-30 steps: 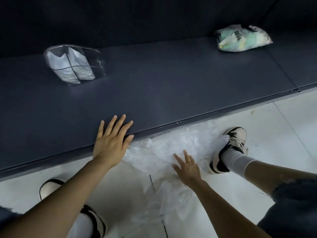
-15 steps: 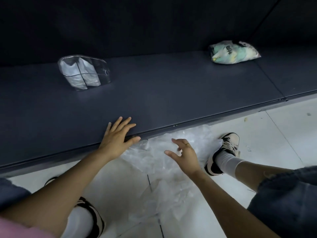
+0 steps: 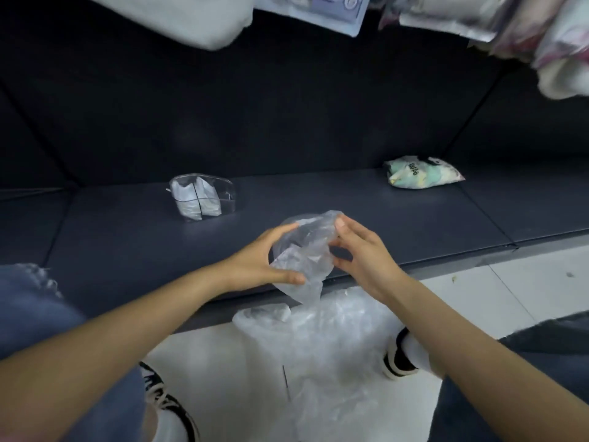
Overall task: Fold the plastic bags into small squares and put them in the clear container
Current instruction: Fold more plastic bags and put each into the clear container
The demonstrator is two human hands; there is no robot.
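A crumpled clear plastic bag (image 3: 302,250) hangs above the front edge of the dark shelf, held between both hands. My left hand (image 3: 261,263) grips its left side, thumb on the lower part. My right hand (image 3: 363,250) pinches its upper right side. More clear plastic bags (image 3: 325,346) lie in a heap on the white floor below. The clear container (image 3: 204,197) stands on the shelf behind and to the left, with folded white bags inside.
The dark shelf (image 3: 127,244) runs across the view. A pale green packet (image 3: 420,172) lies at its back right. Packaged goods (image 3: 478,17) hang overhead. My shoes (image 3: 398,362) and knees flank the heap on the tiled floor.
Both hands have left the shelf edge and the heap on the floor and now hold one bag lifted above the shelf edge. The camera has tilted up.
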